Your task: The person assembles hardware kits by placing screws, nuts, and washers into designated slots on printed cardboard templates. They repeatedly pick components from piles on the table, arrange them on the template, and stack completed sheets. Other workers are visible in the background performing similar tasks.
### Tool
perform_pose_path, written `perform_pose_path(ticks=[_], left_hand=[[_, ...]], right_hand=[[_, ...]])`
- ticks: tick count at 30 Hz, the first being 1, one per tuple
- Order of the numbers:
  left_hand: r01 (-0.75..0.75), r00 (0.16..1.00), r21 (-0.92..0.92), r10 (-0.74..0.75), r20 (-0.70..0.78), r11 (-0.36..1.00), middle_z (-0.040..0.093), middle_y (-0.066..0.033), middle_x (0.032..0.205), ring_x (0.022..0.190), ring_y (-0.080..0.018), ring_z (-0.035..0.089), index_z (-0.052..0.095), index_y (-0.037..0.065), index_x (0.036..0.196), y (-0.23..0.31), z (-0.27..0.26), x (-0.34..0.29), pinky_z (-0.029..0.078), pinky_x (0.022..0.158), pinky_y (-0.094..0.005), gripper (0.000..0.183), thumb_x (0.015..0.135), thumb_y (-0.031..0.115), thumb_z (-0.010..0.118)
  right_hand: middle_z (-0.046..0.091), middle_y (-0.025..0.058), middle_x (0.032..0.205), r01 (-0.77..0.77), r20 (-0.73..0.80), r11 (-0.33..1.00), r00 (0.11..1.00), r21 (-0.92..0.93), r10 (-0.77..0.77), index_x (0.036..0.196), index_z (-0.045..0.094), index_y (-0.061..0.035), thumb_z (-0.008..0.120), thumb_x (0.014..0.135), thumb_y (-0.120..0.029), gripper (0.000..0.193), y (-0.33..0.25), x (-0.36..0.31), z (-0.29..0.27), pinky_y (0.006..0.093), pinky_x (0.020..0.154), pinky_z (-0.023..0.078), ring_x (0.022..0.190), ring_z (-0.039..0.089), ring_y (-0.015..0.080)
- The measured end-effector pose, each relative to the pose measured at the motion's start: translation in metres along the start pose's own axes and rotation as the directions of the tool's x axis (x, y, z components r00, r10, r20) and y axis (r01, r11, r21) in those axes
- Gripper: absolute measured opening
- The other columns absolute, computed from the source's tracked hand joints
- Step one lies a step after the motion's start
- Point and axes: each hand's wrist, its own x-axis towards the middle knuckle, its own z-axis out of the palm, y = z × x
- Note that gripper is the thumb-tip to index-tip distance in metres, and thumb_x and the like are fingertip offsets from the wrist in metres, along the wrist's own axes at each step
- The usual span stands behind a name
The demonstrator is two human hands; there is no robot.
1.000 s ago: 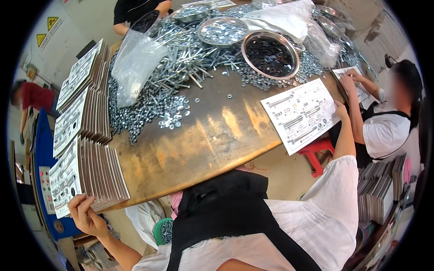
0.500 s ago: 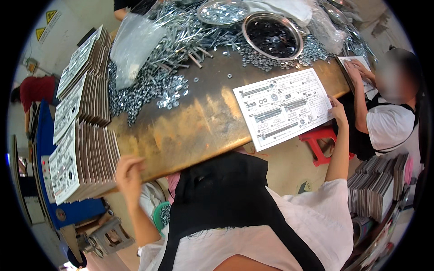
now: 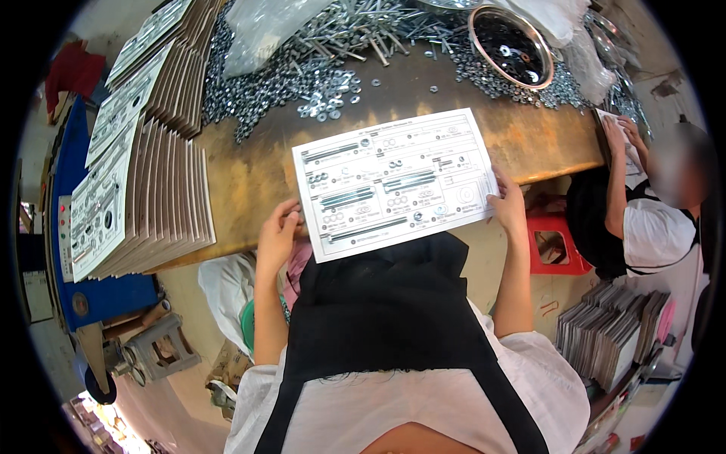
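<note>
A white printed hardware card (image 3: pixel 398 185) carries bolts, nuts and washers in outlined sections. It lies tilted over the table's near edge, just above my lap. My right hand (image 3: pixel 508 201) grips its right edge, thumb on the face and the other fingers partly behind. At the card's left edge, my left hand (image 3: pixel 280 229) has its fingers curled against the border; what they do behind it is hidden. Stacks of similar cards (image 3: pixel 151 189) stand on the left end of the worktable (image 3: pixel 249 198), the nearest one close to my left hand.
Loose nuts and washers (image 3: pixel 291 94) and long bolts (image 3: pixel 363 34) are heaped at the back. A metal bowl (image 3: pixel 546 47) holds dark washers. To the right, a co-worker's hands (image 3: pixel 624 136) rest on another card. A red stool (image 3: pixel 556 244) and more stacked cards (image 3: pixel 597 333) stand below.
The card has moved left and toward me with my right hand. My left hand has come right, from beside the card stacks to the card's left edge. My view has shifted.
</note>
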Motion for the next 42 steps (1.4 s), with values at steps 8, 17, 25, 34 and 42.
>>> perform_pose_path(ticks=[8,17,25,34,42], left_hand=[[0.026,0.995,-0.06,-0.031,-0.093,0.998,0.066,-0.0082,0.12,0.096,-0.0114,0.061,0.056,0.0,0.134,-0.004,-0.054,-0.027,0.05,0.086,-0.0257,0.035,0.103,0.016,0.05],[0.041,0.973,-0.096,-0.062,-0.223,0.994,0.069,-0.0089,0.112,0.09,-0.0104,0.062,0.058,-0.002,0.129,-0.001,-0.071,-0.004,0.051,0.082,-0.0247,0.033,0.101,0.012,0.051],[0.093,0.946,-0.015,-0.093,-0.311,0.996,0.067,-0.0025,0.086,0.066,-0.0071,0.059,0.066,0.0,0.119,-0.024,-0.083,0.027,0.051,0.06,-0.0215,0.025,0.102,0.008,0.05],[0.036,0.947,-0.053,-0.051,-0.316,0.998,0.067,-0.0022,0.087,0.067,-0.0059,0.058,0.066,0.001,0.12,-0.035,-0.083,0.028,0.049,0.06,-0.0199,0.025,0.103,0.011,0.051],[0.054,0.943,-0.045,-0.066,-0.326,0.998,0.066,-0.0006,0.083,0.065,-0.0047,0.056,0.067,0.002,0.118,-0.032,-0.083,0.027,0.047,0.057,-0.0192,0.024,0.102,0.012,0.053]], right_hand=[[0.059,0.0205,0.12,0.088,0.063,0.982,0.995,-0.165,-0.079,0.14,0.053,-0.0108,0.066,0.077,0.01,0.068,-0.029,-0.007,0.06,0.0398,0.096,0.05,0.108,0.063,0.0318],[0.066,0.0171,0.113,0.032,0.138,0.995,0.99,-0.1,-0.018,0.139,0.052,-0.0034,0.065,0.081,0.008,0.06,-0.074,-0.022,0.072,0.0349,0.09,0.052,0.104,0.066,0.0249],[0.061,0.0109,0.102,0.295,-0.039,0.882,0.943,-0.369,-0.332,0.106,0.072,-0.0106,0.072,0.083,-0.005,0.024,-0.116,0.003,0.091,0.0374,0.082,0.051,0.091,0.061,0.0309],[0.061,0.0024,0.102,0.593,0.199,0.685,0.798,-0.422,-0.568,0.092,0.076,-0.0163,0.082,0.069,-0.011,0.025,-0.12,0.028,0.132,0.0365,0.083,0.047,0.094,0.058,0.0212],[0.064,0.0063,0.105,0.469,0.145,0.866,0.882,-0.177,-0.448,0.102,0.075,-0.0142,0.076,0.079,-0.01,0.023,-0.138,0.048,0.128,0.0386,0.083,0.05,0.095,0.062,0.0246]])
